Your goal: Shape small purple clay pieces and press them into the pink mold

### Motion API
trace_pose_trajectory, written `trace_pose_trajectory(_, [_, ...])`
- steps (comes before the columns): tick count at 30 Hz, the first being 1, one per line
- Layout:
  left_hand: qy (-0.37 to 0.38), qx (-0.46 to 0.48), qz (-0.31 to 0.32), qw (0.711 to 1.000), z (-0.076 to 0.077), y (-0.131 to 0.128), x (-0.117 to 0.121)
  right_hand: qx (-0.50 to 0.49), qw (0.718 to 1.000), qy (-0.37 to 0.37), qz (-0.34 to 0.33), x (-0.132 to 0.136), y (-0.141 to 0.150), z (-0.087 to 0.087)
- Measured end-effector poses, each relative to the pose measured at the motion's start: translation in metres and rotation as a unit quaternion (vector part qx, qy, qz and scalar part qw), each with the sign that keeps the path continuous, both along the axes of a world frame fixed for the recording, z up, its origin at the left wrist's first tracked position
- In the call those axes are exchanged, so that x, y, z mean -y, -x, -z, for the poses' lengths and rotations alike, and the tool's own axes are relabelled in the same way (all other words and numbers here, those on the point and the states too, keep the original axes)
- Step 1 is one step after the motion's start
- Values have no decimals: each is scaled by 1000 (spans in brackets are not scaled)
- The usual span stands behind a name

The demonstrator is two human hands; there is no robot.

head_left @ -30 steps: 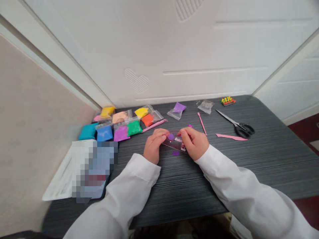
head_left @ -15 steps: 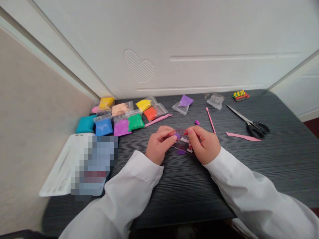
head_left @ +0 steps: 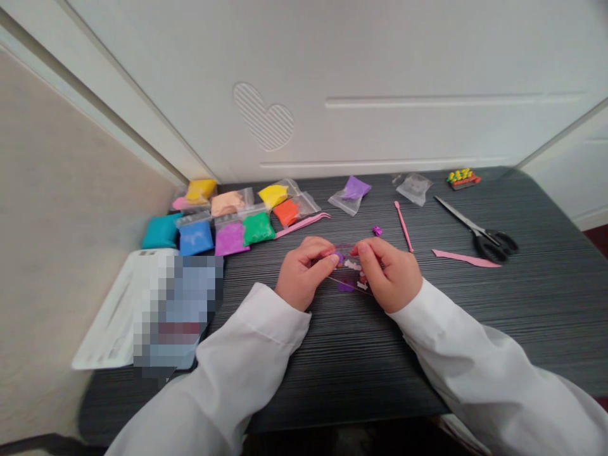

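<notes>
My left hand [head_left: 304, 275] is closed, thumb against fingers, on the left side of a clear plastic sheet [head_left: 342, 275] with white and reddish print. A small lump of purple clay [head_left: 339, 258] shows at that thumb's tip. The sheet's right side is pinched by my right hand [head_left: 393, 277]. A flat purple piece [head_left: 346, 287] appears at the sheet's lower edge; I cannot tell whether it lies under it or on it. Just beyond my right hand is a crumpled shiny purple bit [head_left: 377, 231].
Several bags of coloured clay, among them a green one [head_left: 258, 228], lie at the left beside pink tweezers [head_left: 304, 225]. A pink stick tool [head_left: 403, 226], a pink clay knife [head_left: 465, 259] and scissors [head_left: 475, 231] lie right. A white panel [head_left: 403, 57] rises behind the dark table [head_left: 351, 367].
The view has shifted slightly. Both hands keep their grip on the clear sheet, with the purple lump at my left thumb; little else differs.
</notes>
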State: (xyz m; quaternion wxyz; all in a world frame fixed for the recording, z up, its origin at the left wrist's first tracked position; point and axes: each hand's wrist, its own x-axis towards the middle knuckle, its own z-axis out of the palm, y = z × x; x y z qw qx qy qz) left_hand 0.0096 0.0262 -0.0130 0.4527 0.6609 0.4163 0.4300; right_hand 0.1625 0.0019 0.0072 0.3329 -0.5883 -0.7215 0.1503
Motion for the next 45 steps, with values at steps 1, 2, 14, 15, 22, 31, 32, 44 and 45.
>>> trace_pose_trajectory(1, [3,15,4,1000,2,1,0,-2,1000,1,1,0,0,0])
trace_pose_trajectory(2, [6,28,10,1000,4,1,-1,-4,1000,1,2,0,0,0])
trace_pose_trajectory(14, [4,1,7,1000,0,0,-1,-9,1000,8,0,0,0,1])
trace_pose_trajectory(15, [3,6,6,1000,1,0,-1,-9,1000,5,-1,0,0,1])
trace_pose_trajectory(22, [22,33,24,999,8,2,-5,17,1000,11,-10,0,1,0])
trace_pose_trajectory(31, [21,39,27,999,4,2,-3,-8,1000,19,-12,1,-1,-1])
trace_pose_trajectory(32, [20,37,29,999,4,1,-3,-12,1000,19,-12,1,-1,-1])
trace_pose_trajectory(44, [9,52,38,998,5,2,-1,-28,999,27,-15,3,0,0])
trace_pose_trajectory(45, [9,50,37,998,4,2,0,-28,999,28,-16,3,0,0])
